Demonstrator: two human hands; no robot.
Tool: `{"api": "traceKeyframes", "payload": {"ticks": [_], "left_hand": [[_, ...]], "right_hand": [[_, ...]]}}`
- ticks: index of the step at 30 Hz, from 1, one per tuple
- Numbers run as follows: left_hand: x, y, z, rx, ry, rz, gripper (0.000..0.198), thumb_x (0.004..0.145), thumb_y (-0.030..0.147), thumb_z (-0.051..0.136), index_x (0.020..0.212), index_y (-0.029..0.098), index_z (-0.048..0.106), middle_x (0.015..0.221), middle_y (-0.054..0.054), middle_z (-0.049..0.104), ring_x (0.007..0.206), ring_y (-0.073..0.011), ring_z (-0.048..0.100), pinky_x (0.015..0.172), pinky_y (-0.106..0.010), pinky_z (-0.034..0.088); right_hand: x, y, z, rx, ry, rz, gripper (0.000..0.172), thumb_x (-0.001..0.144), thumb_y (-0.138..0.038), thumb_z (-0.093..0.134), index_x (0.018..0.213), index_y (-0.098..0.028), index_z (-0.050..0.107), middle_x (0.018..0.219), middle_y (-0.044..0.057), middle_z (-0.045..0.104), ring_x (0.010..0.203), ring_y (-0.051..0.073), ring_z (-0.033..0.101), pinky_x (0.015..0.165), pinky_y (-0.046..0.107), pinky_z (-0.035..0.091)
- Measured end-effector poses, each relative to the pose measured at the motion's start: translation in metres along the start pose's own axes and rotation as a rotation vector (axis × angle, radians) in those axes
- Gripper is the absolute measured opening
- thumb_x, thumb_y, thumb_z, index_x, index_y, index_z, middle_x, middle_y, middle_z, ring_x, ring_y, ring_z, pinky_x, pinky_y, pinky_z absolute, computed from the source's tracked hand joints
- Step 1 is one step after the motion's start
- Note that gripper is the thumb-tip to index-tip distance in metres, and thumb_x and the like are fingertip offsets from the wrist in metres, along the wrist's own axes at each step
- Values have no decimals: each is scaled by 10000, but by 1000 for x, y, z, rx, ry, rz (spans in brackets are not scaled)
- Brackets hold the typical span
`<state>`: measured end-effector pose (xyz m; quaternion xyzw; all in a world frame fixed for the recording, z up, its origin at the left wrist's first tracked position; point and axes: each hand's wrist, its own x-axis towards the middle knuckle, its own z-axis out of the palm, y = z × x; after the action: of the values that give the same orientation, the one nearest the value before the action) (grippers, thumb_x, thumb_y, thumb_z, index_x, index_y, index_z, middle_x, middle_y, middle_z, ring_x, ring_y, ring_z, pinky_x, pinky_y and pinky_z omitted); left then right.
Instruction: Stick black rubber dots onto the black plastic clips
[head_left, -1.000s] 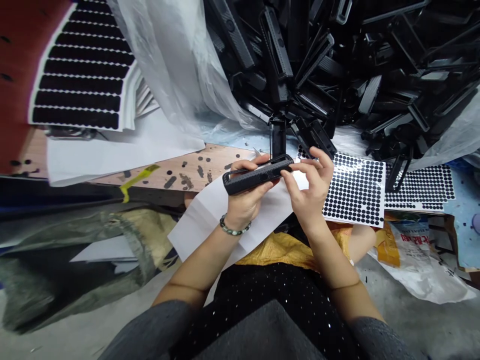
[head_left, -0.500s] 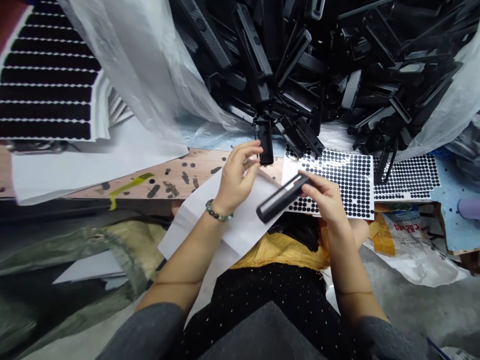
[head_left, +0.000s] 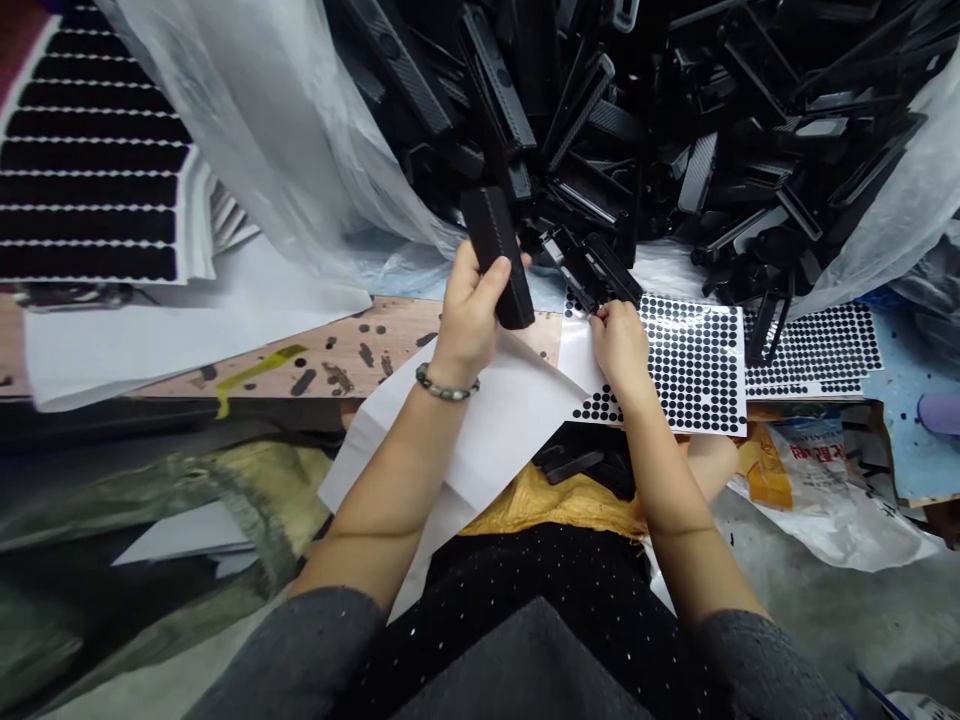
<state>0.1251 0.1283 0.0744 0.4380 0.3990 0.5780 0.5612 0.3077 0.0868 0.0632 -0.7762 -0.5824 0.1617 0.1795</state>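
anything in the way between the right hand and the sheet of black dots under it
Nothing visible blocks the right hand from the dotted sheet: it is over the sheet's left part. Two black pieces overlap the sheet's far edge, just beyond the hand.

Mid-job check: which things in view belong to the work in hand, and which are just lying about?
Likely part of the work:
- black part held in the left hand
- sheet of black dots, at the right hand
- heap of black parts beyond the hands

Seemingly just lying about:
- yellow strip
- purple object at far right
- printed bag, lower right
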Motion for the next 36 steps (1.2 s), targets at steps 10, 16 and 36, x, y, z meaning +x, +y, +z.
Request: {"api": "traceKeyframes", "payload": {"ticks": [10,16,36], "left_hand": [[-55,-3,1,-245,-71,-344,285,815,394,657,1050,235,624,1092,-48,695,978,-197,714,683,-255,610],[-63,-1,8,-307,-123,-276,335,803,477,719,1019,244,613,1059,-34,715,1119,-222,667,922,-370,581],[-63,2,10,-313,-84,-162,379,735,516,787,948,228,665,941,0,734,971,-174,698,937,-308,534]], "right_hand": [[-10,-10,-12,503,-31,14,102,829,-166,551,794,-229,479,803,4,574,794,170,582,804,349,495],[-38,-40,-21,1052,-220,-119,211,818,-430,654,808,-238,568,904,6,602,803,144,603,774,336,546],[-43,-55,-23,892,-152,-242,256,830,-450,657,725,-221,606,971,36,571,1001,180,573,918,369,506]]}}
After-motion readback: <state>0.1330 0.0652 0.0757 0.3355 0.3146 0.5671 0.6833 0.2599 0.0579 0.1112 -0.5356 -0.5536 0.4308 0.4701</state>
